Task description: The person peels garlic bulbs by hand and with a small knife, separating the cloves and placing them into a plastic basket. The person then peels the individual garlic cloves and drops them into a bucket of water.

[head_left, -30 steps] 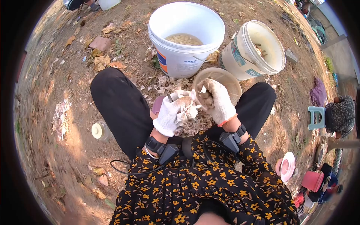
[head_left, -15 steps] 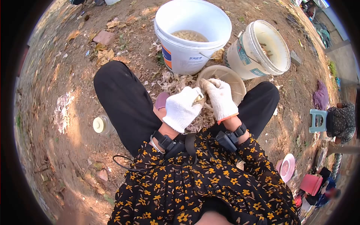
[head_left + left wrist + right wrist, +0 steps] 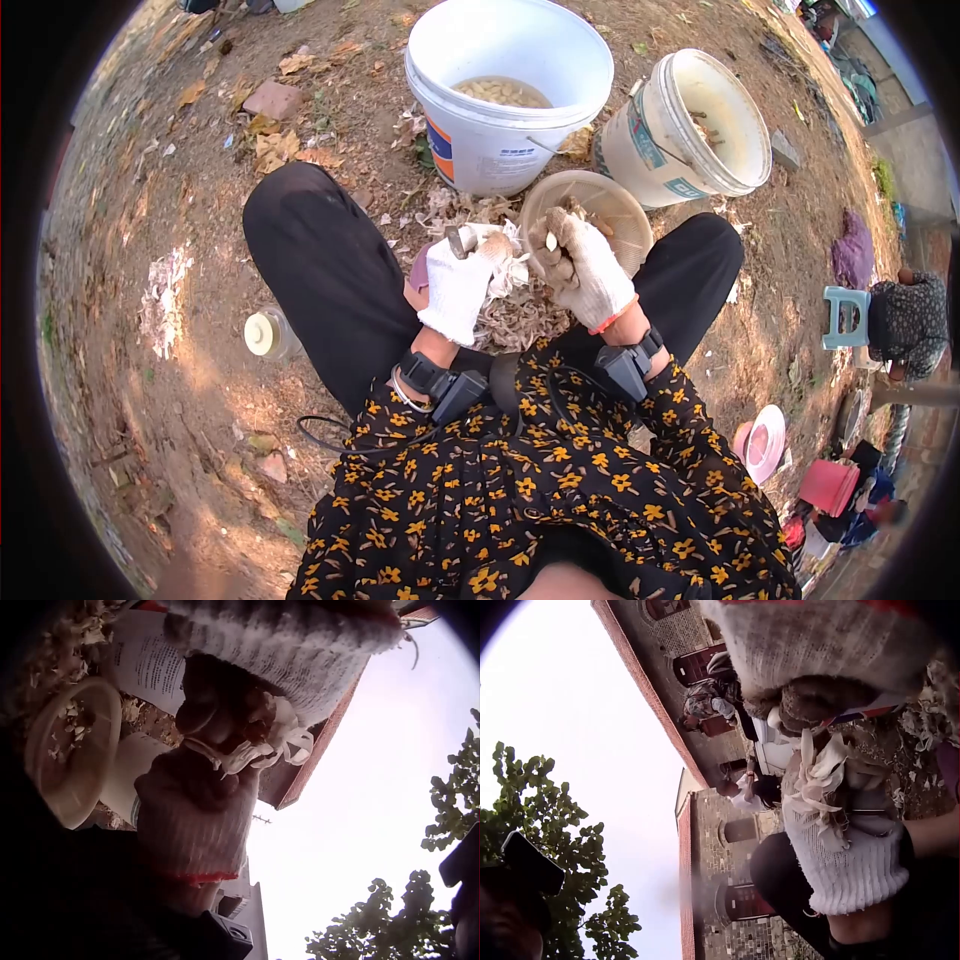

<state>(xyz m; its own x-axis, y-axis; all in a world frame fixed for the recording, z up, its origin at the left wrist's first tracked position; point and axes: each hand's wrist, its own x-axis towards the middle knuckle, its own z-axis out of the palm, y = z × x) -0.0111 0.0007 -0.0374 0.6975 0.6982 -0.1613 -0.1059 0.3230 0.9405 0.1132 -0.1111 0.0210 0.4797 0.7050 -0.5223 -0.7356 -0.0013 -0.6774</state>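
Note:
My left hand (image 3: 455,295), in a white knitted glove, holds garlic in torn papery skin (image 3: 508,272). A short grey tool (image 3: 462,241) sticks out at its thumb side; I cannot tell its kind. In the right wrist view the loose skin (image 3: 817,780) fans out over the left fingers. My right hand (image 3: 592,280), gloved with soiled brown fingertips, pinches a pale garlic clove (image 3: 551,242) just over the near rim of a beige bowl (image 3: 632,235). Shed garlic skins (image 3: 520,325) lie heaped below both hands, between the legs.
Beyond the hands stands a large white bucket (image 3: 480,150) with pale cloves in liquid. A second bucket (image 3: 650,165) tilts beside the bowl. A lidded jar (image 3: 275,335) is left of the knee. Another person (image 3: 905,325) and a blue stool (image 3: 846,318) are far right.
The hands came together over the skins, then parted again. A pale clove now shows in the right fingers, and the left hand has turned so the grey tool shows.

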